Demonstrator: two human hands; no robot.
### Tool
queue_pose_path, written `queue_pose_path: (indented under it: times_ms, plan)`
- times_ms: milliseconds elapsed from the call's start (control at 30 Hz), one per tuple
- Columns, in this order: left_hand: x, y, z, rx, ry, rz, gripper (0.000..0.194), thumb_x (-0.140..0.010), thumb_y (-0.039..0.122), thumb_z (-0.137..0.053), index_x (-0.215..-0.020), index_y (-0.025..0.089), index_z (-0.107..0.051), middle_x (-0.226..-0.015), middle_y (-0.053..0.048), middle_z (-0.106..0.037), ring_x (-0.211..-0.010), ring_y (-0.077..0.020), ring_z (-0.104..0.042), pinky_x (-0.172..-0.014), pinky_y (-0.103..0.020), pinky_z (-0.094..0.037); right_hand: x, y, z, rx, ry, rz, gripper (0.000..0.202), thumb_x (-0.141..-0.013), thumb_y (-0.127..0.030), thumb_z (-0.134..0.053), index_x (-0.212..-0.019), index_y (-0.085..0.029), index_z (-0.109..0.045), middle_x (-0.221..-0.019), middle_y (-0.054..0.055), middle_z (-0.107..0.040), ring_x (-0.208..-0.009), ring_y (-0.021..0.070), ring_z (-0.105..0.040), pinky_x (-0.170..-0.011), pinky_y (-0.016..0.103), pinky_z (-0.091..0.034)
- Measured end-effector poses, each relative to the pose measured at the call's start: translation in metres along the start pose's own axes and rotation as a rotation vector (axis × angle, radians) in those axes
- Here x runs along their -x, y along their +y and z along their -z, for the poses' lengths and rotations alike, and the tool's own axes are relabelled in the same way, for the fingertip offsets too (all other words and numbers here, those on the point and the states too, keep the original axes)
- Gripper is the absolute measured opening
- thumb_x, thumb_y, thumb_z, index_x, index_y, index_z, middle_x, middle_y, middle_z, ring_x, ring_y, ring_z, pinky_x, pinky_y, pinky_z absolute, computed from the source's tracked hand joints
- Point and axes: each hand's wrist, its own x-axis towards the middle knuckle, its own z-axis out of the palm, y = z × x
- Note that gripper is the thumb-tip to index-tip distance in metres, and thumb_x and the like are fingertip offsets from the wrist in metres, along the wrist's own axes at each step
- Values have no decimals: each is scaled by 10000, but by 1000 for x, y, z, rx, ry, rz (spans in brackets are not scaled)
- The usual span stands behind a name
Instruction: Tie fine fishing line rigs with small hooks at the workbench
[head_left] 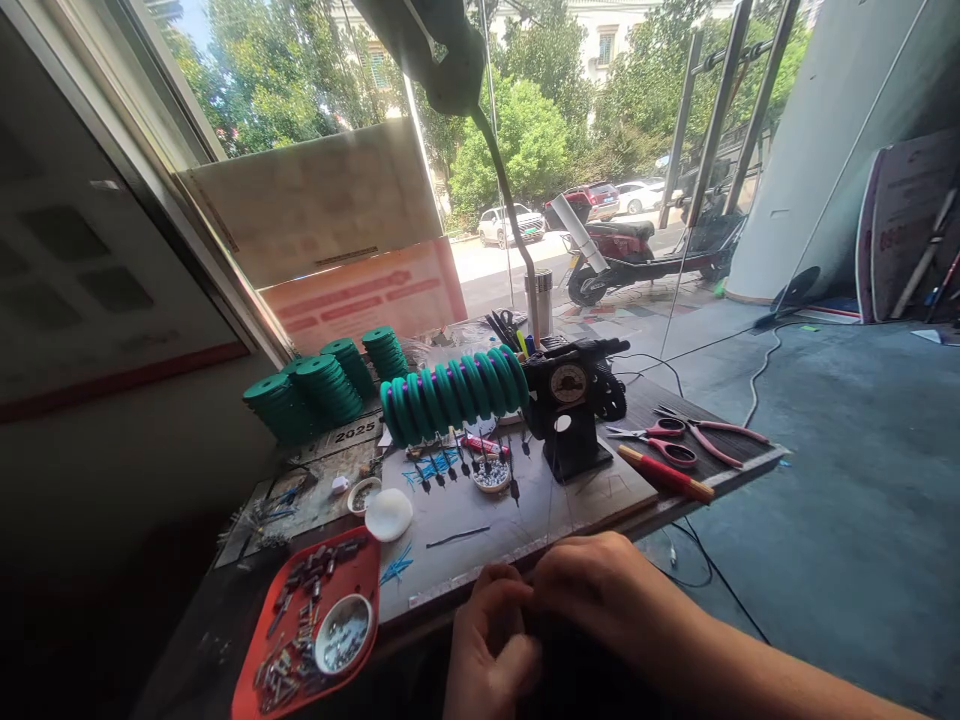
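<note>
Close together at the front edge of the table are my left hand (495,640) and my right hand (600,580), both with fingers curled in and pinched. What lies between the fingertips is too small and hidden to make out. A thin line seems to run from the black winding device (574,400) down towards my right hand. On the device sits a row of green foam spools (454,395), with several dark, thin-stemmed pieces hanging beneath. A small bowl of silvery beads (491,475) stands below them.
A red tray (251,680) with metal pieces and a white bowl (343,635) is at the left. Scissors (664,440), pliers (716,440) and a red-handled tool (664,474) lie at the right. Stacked green spools (326,390) stand at the back left, beyond a white lid (388,514).
</note>
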Motion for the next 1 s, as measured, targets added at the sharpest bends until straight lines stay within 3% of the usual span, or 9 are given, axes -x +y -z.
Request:
queue_pose_path:
  times_ms: [100,200,333,500,633,733,867,1000]
  plan:
    - [-1,-3,1,5,-19,12,70,-556,196,-658,-621,182,-681,-740,-8,-506,-614,-125,-459,-510,-223,-335,0,2,-1,-20,9,2,188,-835,-218,-557,-698,-172,-677,-629,4,-647,-555,122,-568,-547,189,-397]
    - [-4,-6,1,-14,-30,-59,205,-563,360,-747,-580,164,-688,-726,-24,-520,-670,-152,-492,-594,-248,-377,-1,2,-2,-37,8,-7,184,-827,-204,-556,-692,-161,-674,-624,13,-646,-564,127,-574,-553,191,-399]
    - [-5,-6,0,-32,12,-1,321,-545,455,-773,-540,151,-672,-682,-17,-515,-590,-112,-460,-500,-213,-331,-1,0,-1,-66,12,-36,161,-805,-188,-553,-683,-172,-656,-624,7,-639,-572,131,-569,-561,201,-401]
    - [0,4,-3,154,46,254,283,-459,367,-836,-551,158,-669,-711,25,-528,-422,-5,-328,-363,-145,-172,14,4,-12,-277,142,-194,166,-785,-270,-575,-658,-163,-584,-612,-12,-573,-570,121,-505,-538,206,-384]
    - [4,8,-6,261,132,306,295,-397,312,-866,-593,180,-689,-634,30,-563,-488,-53,-473,-420,-145,-332,25,13,-35,-770,14,-361,341,-697,-472,-653,-699,-132,-627,-654,26,-614,-650,168,-566,-590,247,-424]
    - [5,9,-9,282,143,313,283,-405,267,-869,-604,175,-689,-561,39,-553,-521,-79,-522,-484,-165,-405,26,15,-50,-983,-14,-444,379,-604,-485,-727,-679,-123,-644,-616,17,-611,-583,137,-558,-557,226,-401]
    - [5,10,-9,297,121,291,297,-389,271,-881,-573,157,-678,-563,29,-590,-491,-61,-529,-451,-138,-379,27,14,-54,-1057,-13,-473,421,-579,-543,-722,-652,-137,-632,-537,-16,-554,-490,98,-502,-493,199,-368]
    - [3,6,-6,319,111,344,306,-417,278,-877,-633,179,-685,-518,47,-584,-382,-22,-460,-378,-121,-309,31,10,-47,-908,33,-411,390,-692,-539,-641,-692,-149,-640,-603,8,-589,-579,138,-560,-576,237,-430]
